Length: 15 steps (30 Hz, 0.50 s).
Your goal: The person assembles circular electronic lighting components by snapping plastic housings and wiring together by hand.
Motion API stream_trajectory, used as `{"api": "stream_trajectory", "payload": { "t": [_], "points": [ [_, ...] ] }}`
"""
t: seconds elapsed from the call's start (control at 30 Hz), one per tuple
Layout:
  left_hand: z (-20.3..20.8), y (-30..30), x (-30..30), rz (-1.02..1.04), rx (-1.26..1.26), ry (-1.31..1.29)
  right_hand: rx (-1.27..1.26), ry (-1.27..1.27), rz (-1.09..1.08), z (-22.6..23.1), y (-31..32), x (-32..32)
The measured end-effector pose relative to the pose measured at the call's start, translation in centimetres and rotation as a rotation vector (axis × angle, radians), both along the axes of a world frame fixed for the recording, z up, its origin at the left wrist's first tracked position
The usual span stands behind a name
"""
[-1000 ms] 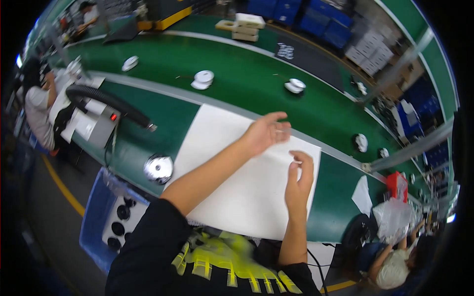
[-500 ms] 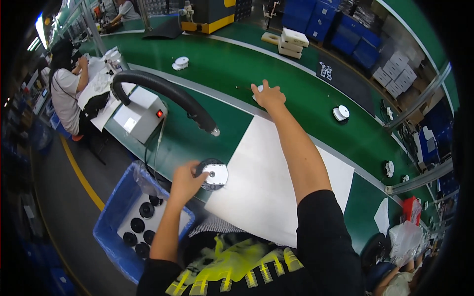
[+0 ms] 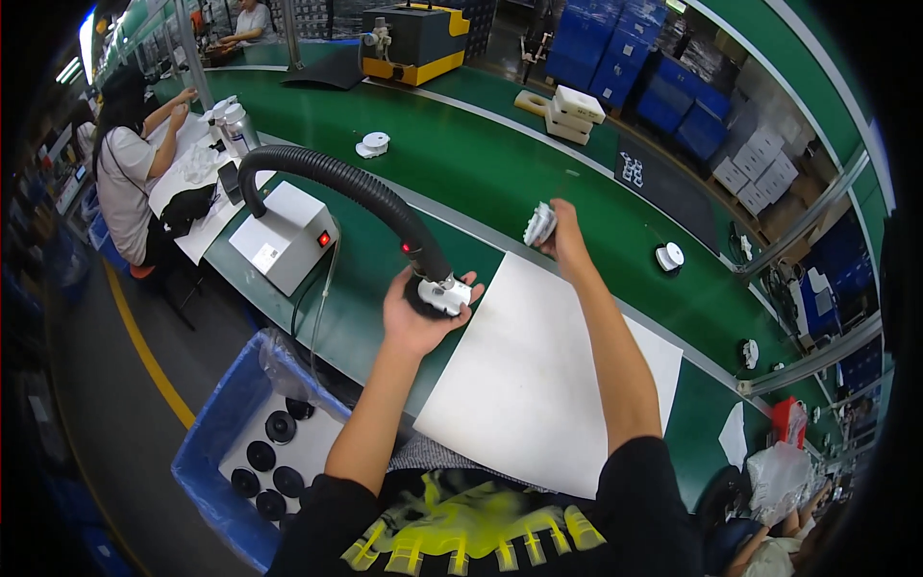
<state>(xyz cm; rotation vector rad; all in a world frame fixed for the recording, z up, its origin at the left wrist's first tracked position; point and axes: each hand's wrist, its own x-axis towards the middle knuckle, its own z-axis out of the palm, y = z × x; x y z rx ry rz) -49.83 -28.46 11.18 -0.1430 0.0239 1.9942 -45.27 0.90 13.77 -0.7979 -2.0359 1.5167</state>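
My left hand (image 3: 411, 325) is palm up, its fingers wrapped round a round black-and-white part (image 3: 444, 297). That part is right under the tip of a black ribbed hose (image 3: 358, 181), where a red light glows; whether they touch I cannot tell. The hose rises from a white box (image 3: 286, 238) with a lit red switch. Above the near edge of the green conveyor belt (image 3: 461, 163), my right hand (image 3: 567, 236) grips a white round part (image 3: 539, 224) turned on its side, showing a notched face. A white sheet (image 3: 524, 375) lies between my forearms.
At lower left stands a blue-lined bin (image 3: 207, 413) with several black round parts (image 3: 280, 427). More white parts (image 3: 669, 256) ride on the belt. White blocks (image 3: 575, 111) and a yellow-black machine (image 3: 413, 43) stand beyond it. Another person (image 3: 130, 163) sits at left.
My left hand has lifted its part from the sheet's left edge up under the hose tip, where a red light now shows. The right hand has picked the white part off the belt and drawn it nearer.
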Motion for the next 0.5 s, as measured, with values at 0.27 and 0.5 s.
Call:
{"api": "stream_trajectory", "payload": {
  "t": [0.27, 0.5],
  "points": [
    [0.0, -5.0, 7.2, -0.002, -0.103, -0.093, -1.071, 0.489, 0.417, -5.5, -12.8, 3.1],
    [-1.1, -14.7, 10.0, 0.231, 0.015, -0.037, -1.156, 0.496, 0.425, -4.4, -19.3, 3.8]
  ]
}}
